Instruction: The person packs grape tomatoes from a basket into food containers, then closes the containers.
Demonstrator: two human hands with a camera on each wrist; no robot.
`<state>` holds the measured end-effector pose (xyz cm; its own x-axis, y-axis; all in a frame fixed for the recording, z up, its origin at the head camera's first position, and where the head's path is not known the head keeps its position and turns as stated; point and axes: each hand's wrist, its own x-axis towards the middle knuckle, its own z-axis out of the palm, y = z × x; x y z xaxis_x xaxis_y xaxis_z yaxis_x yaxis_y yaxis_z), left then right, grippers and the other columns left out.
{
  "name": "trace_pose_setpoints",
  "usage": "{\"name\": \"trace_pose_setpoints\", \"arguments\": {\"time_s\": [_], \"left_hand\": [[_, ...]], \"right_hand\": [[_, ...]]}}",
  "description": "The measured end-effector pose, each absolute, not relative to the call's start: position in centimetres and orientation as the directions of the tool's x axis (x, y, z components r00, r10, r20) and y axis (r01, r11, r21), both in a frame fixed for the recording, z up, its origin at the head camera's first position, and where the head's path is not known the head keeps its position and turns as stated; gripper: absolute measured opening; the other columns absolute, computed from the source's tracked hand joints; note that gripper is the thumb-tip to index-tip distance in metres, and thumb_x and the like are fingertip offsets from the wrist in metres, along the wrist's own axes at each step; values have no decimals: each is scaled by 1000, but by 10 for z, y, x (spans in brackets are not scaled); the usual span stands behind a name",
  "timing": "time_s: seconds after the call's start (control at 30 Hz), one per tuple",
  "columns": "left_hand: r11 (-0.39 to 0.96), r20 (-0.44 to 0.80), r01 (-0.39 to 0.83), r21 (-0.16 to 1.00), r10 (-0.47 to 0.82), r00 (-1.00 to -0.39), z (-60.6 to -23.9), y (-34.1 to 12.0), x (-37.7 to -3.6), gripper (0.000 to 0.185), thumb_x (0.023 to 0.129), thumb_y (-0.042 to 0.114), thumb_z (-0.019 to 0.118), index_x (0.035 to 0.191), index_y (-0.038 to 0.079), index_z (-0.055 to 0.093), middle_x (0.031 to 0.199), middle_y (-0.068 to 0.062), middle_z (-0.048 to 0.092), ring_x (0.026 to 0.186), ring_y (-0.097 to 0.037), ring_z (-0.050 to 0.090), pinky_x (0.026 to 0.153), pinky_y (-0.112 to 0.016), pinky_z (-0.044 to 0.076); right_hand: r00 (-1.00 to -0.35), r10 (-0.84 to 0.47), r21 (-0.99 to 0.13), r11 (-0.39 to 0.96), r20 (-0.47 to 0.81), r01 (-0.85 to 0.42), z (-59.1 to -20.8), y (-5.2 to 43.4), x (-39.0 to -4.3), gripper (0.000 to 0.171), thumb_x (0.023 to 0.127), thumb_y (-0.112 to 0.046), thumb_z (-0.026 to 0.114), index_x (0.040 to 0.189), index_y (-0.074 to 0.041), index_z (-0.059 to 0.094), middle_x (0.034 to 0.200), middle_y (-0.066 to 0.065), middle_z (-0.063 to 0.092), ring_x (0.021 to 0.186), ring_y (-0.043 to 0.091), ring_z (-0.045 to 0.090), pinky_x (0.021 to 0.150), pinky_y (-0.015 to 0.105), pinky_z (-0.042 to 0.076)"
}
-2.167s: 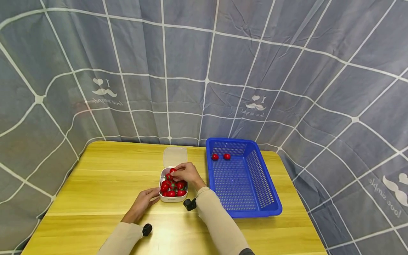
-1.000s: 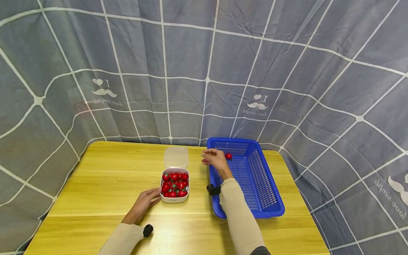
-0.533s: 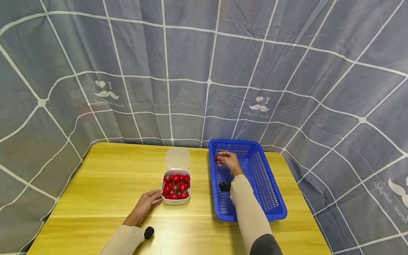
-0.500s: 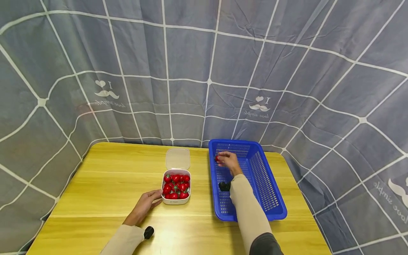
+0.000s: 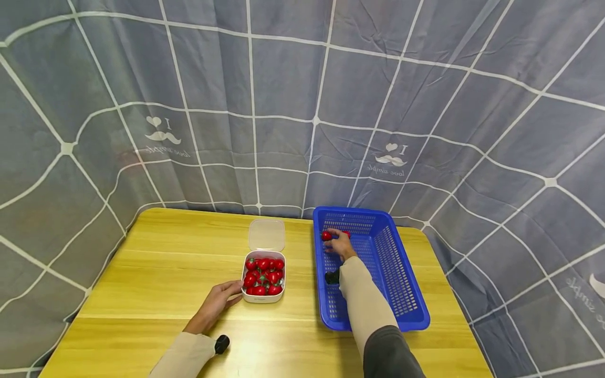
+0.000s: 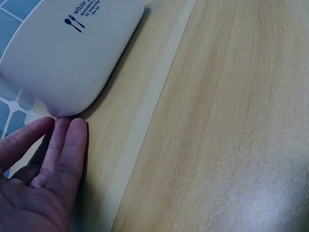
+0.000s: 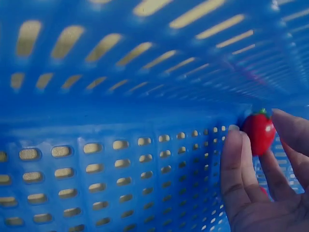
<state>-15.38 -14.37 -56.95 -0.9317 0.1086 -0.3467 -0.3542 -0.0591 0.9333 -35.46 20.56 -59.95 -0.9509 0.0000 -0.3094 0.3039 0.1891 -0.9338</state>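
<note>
A white lidded box (image 5: 263, 298) stands on the table, filled with several red cherry tomatoes (image 5: 263, 264). My left hand (image 5: 219, 303) lies at its left side, and in the left wrist view the extended fingertips touch the box's rounded corner. Inside the blue basket (image 5: 421, 310), my right hand (image 5: 341, 244) is down near the far left corner. There a single cherry tomato (image 7: 259, 133) with a green top sits between the spread thumb and fingers. Another tomato (image 5: 347, 234) is partly hidden behind this hand.
The box's pale lid (image 5: 267, 234) is folded back, away from me. The basket has raised slotted walls around the right hand. A grey checked curtain (image 5: 283, 157) hangs behind the wooden table (image 5: 160, 273).
My right hand has left the box, where it was placing a tomato, and moved right into the basket beside another one. My left hand has stayed at the box.
</note>
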Motion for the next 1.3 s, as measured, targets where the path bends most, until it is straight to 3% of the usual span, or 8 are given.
{"name": "trace_pose_setpoints", "arguments": {"time_s": [0.07, 0.13, 0.3, 0.37, 0.6, 0.77, 1.0, 1.3], "left_hand": [[-61, -345, -353, 934, 107, -932, -570, -143, -154, 57, 100, 28, 53, 133, -17, 43, 139, -30, 44, 128, -38, 45, 104, -38, 47], [-62, -345, -352, 934, 106, -933, -570, -143, -154, 56, 101, 27, 52, 133, -18, 43, 138, -30, 44, 128, -39, 45, 103, -38, 47], [-58, -344, -351, 934, 106, -933, -569, -143, -154, 54, 101, 25, 51, 133, -18, 43, 139, -30, 44, 129, -38, 45, 103, -37, 47], [-51, -341, -348, 936, 113, -933, -569, -143, -154, 55, 101, 26, 51, 133, -18, 42, 139, -31, 43, 129, -38, 45, 103, -37, 47], [-43, -344, -351, 936, 116, -932, -568, -142, -153, 56, 101, 27, 51, 133, -18, 42, 140, -31, 42, 129, -39, 44, 104, -37, 46], [-48, -347, -353, 934, 101, -932, -569, -142, -154, 54, 101, 25, 51, 133, -17, 44, 140, -30, 43, 129, -38, 45, 104, -37, 46], [-51, -342, -349, 936, 105, -934, -570, -142, -153, 54, 101, 26, 52, 133, -17, 44, 140, -30, 43, 129, -38, 44, 104, -37, 46], [-55, -348, -355, 933, 105, -932, -568, -142, -154, 54, 101, 27, 52, 133, -16, 44, 139, -29, 45, 128, -36, 46, 104, -37, 46]], "right_hand": [[-954, -27, -939, 183, -300, 290, -576, 199, -340, 51, 80, 9, 70, 127, -7, 60, 118, 19, 61, 89, 31, 66, 76, 41, 61], [-945, -22, -931, 182, -325, 316, -612, 209, -359, 51, 80, 8, 71, 128, -6, 59, 117, 20, 62, 90, 30, 67, 76, 42, 61], [-921, -2, -905, 186, -390, 383, -606, 205, -353, 47, 83, 7, 68, 127, 4, 53, 103, 20, 64, 75, 23, 66, 65, 37, 62], [-908, 10, -891, 187, -418, 413, -557, 190, -326, 43, 85, 7, 65, 125, 7, 51, 99, 21, 64, 73, 24, 65, 67, 37, 62], [-928, -133, -936, 1, -349, 352, -702, 236, -400, 31, 74, 2, 78, 94, 1, 55, 76, 16, 66, 62, 24, 67, 55, 36, 62], [-936, -110, -942, 49, -335, 332, -649, 223, -375, 27, 79, 5, 74, 99, 8, 56, 82, 25, 66, 66, 31, 68, 62, 43, 62], [-940, 43, -929, 143, -339, 342, -542, 199, -321, 27, 77, 7, 73, 100, 12, 60, 87, 22, 66, 63, 18, 61, 67, 39, 62], [-964, 18, -962, 68, -265, 265, -535, 203, -324, 23, 76, 8, 74, 95, 13, 61, 94, 28, 66, 73, 24, 68, 71, 38, 62]]}}
